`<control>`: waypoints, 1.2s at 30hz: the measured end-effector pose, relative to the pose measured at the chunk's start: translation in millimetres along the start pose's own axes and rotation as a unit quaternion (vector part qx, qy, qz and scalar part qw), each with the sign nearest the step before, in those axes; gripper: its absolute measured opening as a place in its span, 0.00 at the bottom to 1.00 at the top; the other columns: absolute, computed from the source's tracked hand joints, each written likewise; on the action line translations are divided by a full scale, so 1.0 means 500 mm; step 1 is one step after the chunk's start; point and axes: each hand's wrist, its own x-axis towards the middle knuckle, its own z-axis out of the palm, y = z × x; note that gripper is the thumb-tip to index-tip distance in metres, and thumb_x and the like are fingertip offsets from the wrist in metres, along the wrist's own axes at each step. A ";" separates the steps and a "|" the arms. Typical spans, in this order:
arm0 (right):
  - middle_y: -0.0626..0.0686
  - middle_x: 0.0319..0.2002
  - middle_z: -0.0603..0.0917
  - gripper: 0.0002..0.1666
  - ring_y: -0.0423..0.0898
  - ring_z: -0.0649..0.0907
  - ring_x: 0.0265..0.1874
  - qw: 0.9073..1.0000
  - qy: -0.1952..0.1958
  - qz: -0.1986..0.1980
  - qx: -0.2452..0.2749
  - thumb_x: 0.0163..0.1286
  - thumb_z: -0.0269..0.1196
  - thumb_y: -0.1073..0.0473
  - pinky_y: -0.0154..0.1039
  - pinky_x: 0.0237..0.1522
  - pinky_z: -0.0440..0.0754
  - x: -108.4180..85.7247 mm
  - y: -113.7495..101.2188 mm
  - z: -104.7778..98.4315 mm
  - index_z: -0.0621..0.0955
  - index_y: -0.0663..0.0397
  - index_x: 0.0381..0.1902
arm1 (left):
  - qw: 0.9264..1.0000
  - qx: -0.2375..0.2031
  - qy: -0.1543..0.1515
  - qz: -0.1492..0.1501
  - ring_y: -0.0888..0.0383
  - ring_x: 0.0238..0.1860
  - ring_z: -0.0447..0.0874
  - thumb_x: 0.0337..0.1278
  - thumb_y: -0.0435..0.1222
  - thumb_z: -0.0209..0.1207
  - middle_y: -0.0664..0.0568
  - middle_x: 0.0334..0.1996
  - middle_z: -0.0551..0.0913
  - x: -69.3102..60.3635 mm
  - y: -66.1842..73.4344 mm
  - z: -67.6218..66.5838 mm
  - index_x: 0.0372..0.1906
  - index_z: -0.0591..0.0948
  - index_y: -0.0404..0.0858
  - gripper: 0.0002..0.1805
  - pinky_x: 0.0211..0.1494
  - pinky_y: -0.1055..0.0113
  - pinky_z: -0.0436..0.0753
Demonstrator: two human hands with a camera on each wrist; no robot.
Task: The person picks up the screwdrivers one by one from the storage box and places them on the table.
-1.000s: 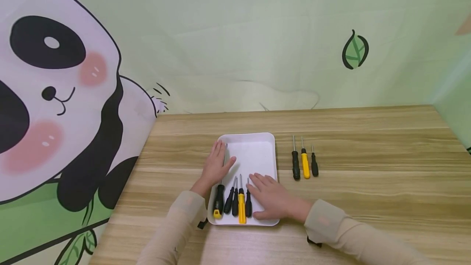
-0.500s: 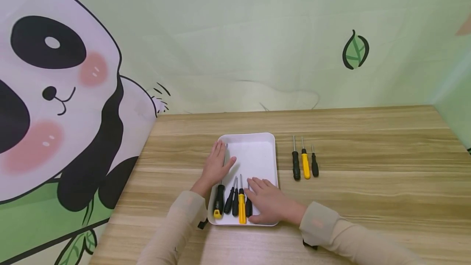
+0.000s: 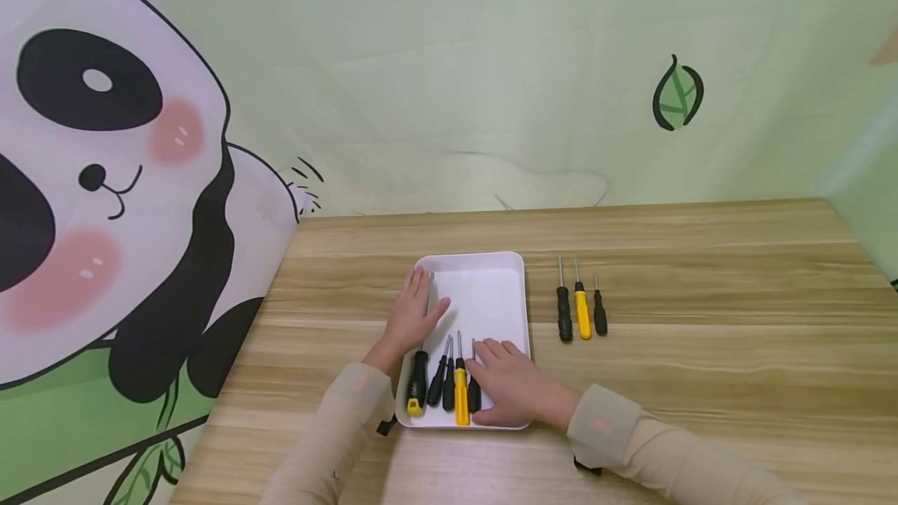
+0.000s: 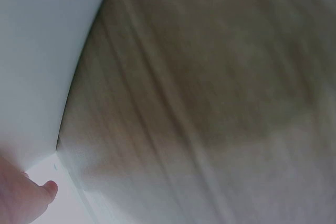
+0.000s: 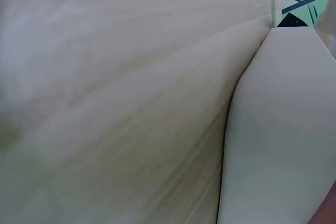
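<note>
While the left hand point(image 3: 412, 319) rests spread on the white tray point(image 3: 487, 287), lower centre, the right hand point(image 3: 515, 384) — fingers loosely extended — sits over its rightmost black-handled screwdriver point(image 3: 475, 397), seemingly lining up, next needing a light nudge.

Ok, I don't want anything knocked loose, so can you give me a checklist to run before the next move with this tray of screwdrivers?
1. Tray resting on the table: ok.
2. Left hand at the tray's left edge: ok.
3. Five drivers inside the tray: ok.
4. Space right of the tray free: not ok, three drivers lie there.
5. Right hand off the rightmost driver inside: cannot tell, they overlap.
</note>
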 end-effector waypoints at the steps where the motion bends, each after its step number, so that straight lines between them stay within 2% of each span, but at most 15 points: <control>1: 0.59 0.61 0.64 0.46 0.53 0.64 0.60 1.000 0.002 0.000 -0.002 0.50 0.54 0.28 0.49 0.60 0.62 0.001 0.000 0.001 0.68 0.54 0.59 | 1.000 0.000 0.001 0.001 0.45 0.69 0.41 0.61 0.53 0.42 0.39 0.68 0.46 0.000 0.000 0.000 0.66 0.51 0.29 0.39 0.69 0.54 0.49; 12: 0.57 0.52 0.71 0.44 0.50 0.69 0.51 0.999 0.032 0.006 -0.024 0.48 0.57 0.29 0.45 0.53 0.68 0.003 -0.002 0.005 0.71 0.55 0.54 | 1.000 0.002 0.003 0.001 0.46 0.69 0.41 0.61 0.53 0.41 0.39 0.68 0.46 0.003 -0.001 0.001 0.66 0.51 0.29 0.39 0.69 0.54 0.50; 22: 0.56 0.47 0.73 0.41 0.49 0.70 0.45 0.999 0.030 0.008 -0.013 0.47 0.59 0.32 0.43 0.48 0.70 0.002 -0.001 0.001 0.74 0.55 0.50 | 1.000 0.004 0.006 0.006 0.45 0.69 0.42 0.61 0.53 0.42 0.39 0.68 0.46 0.003 -0.003 -0.001 0.66 0.52 0.28 0.39 0.69 0.53 0.51; 30: 0.53 0.39 0.72 0.37 0.47 0.69 0.38 0.999 0.045 0.007 -0.011 0.42 0.62 0.33 0.40 0.40 0.69 0.003 0.000 0.005 0.75 0.55 0.43 | 1.000 0.003 0.001 0.004 0.45 0.69 0.42 0.61 0.53 0.42 0.39 0.68 0.46 0.002 -0.002 -0.003 0.66 0.51 0.28 0.39 0.69 0.54 0.49; 36: 0.52 0.38 0.71 0.37 0.47 0.69 0.37 0.999 0.041 0.006 -0.008 0.41 0.62 0.34 0.39 0.39 0.68 0.001 0.000 0.002 0.75 0.55 0.42 | 1.000 0.003 -0.001 0.000 0.46 0.70 0.41 0.61 0.54 0.41 0.40 0.68 0.46 0.001 -0.002 -0.001 0.66 0.51 0.29 0.39 0.69 0.55 0.49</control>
